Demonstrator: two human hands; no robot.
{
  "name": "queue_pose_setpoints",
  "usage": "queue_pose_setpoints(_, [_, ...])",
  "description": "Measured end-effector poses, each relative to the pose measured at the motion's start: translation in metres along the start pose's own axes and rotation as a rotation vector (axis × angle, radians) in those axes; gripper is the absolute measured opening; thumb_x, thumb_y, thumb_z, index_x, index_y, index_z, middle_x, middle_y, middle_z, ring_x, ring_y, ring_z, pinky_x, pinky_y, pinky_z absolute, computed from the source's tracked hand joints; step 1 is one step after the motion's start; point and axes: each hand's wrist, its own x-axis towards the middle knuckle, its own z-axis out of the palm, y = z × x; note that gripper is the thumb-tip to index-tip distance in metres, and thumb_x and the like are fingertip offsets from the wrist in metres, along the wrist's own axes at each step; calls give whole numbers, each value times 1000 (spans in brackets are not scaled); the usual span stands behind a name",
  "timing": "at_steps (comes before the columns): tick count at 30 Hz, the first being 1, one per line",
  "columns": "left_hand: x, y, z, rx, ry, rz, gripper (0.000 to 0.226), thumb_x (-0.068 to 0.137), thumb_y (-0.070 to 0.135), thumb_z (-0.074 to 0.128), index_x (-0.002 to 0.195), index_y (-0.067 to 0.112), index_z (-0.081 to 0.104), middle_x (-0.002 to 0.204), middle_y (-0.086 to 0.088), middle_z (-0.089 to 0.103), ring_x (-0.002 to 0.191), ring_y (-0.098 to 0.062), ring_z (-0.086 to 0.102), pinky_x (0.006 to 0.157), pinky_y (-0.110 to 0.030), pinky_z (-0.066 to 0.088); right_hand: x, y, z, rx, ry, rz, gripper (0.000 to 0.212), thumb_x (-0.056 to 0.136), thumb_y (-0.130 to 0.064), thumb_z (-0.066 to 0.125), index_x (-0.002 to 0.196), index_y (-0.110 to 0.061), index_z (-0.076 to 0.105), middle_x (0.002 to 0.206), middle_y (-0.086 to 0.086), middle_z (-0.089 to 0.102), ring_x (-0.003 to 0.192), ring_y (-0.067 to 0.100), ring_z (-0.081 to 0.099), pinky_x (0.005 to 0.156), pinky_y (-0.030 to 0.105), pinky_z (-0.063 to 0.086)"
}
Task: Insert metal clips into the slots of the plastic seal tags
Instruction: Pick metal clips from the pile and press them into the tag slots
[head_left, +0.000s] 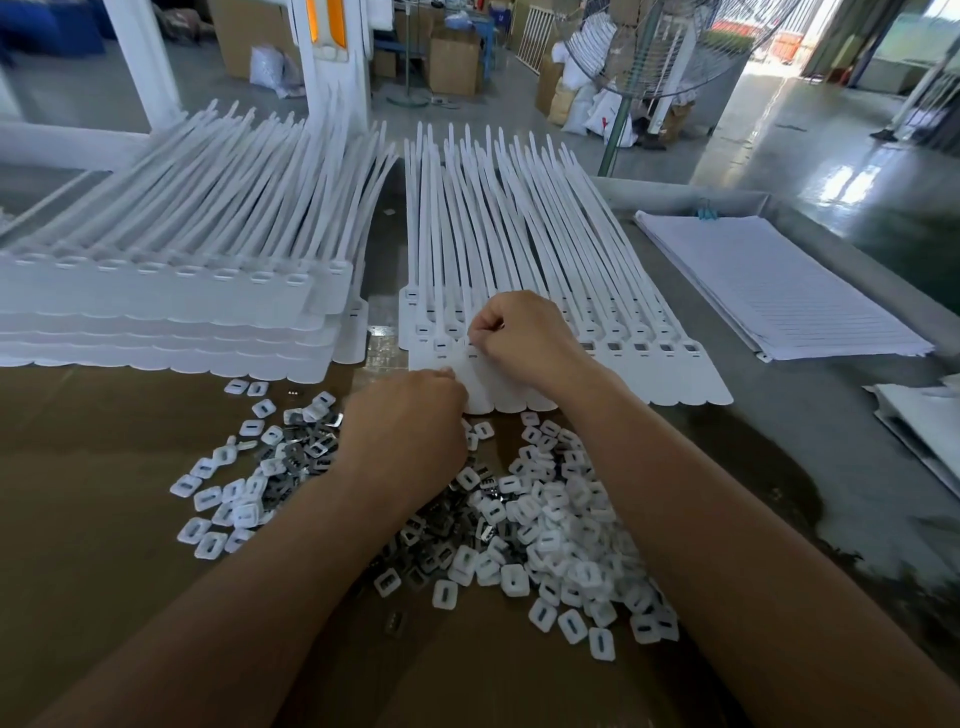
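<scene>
A row of white plastic seal tags (649, 374) lies side by side ahead of me, their long tails fanning away. My right hand (524, 338) is curled over the slot of one tag near the row's left end, fingertips pinched together there; what they pinch is hidden. My left hand (410, 415) rests knuckles-up at the tags' lower edge, fingers curled, its fingertips touching a tag flap. Loose metal clips (306, 452) and white plastic caps (566, 525) are scattered on the brown cardboard (104, 467) under my forearms.
A tall stack of more white seal tags (171, 312) sits at the left. A sheaf of lined white paper (779, 291) lies at the right on the grey table (810, 415). A standing fan (649, 52) and cardboard boxes (452, 62) stand beyond the table.
</scene>
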Motion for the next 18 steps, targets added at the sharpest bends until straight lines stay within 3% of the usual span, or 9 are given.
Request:
queue_pose_setpoints(2, [-1, 0, 1, 0, 12, -1, 29, 88, 16, 41, 104, 23, 65, 100, 4, 65, 88, -18, 62, 70, -32, 53, -1, -2, 0, -40, -24, 1, 21, 85, -2, 52, 96, 9, 65, 94, 7, 69, 64, 2, 54, 66, 28, 50])
queue_pose_setpoints(5, [-2, 0, 1, 12, 29, 3, 28, 89, 17, 40, 103, 23, 65, 99, 4, 65, 87, -18, 62, 68, -30, 50, -1, -4, 1, -73, -28, 15, 22, 86, -3, 50, 99, 8, 65, 103, 18, 66, 88, 26, 63, 80, 40, 52])
queue_pose_setpoints(9, [-2, 0, 2, 14, 31, 9, 29, 90, 18, 40, 103, 23, 65, 101, 4, 65, 88, -18, 62, 67, -30, 49, 0, -1, 5, -48, 10, 33, 12, 88, -11, 53, 92, -9, 64, 102, 3, 64, 95, 18, 58, 81, 34, 50])
queue_pose_setpoints(13, [-2, 0, 1, 14, 29, 8, 28, 90, 18, 41, 104, 23, 64, 101, 3, 65, 88, -19, 61, 67, -30, 50, -1, 3, 7, 36, 58, 62, 3, 84, -11, 60, 82, -13, 59, 94, -5, 60, 93, 15, 57, 79, 32, 49])
queue_pose_setpoints(18, [-1, 0, 0, 6, 21, 8, 29, 89, 18, 41, 105, 22, 64, 102, 3, 65, 88, -18, 61, 68, -30, 50, 2, 1, 4, 61, 46, 88, 16, 82, -8, 62, 81, -24, 57, 93, -7, 59, 89, 12, 55, 72, 27, 44])
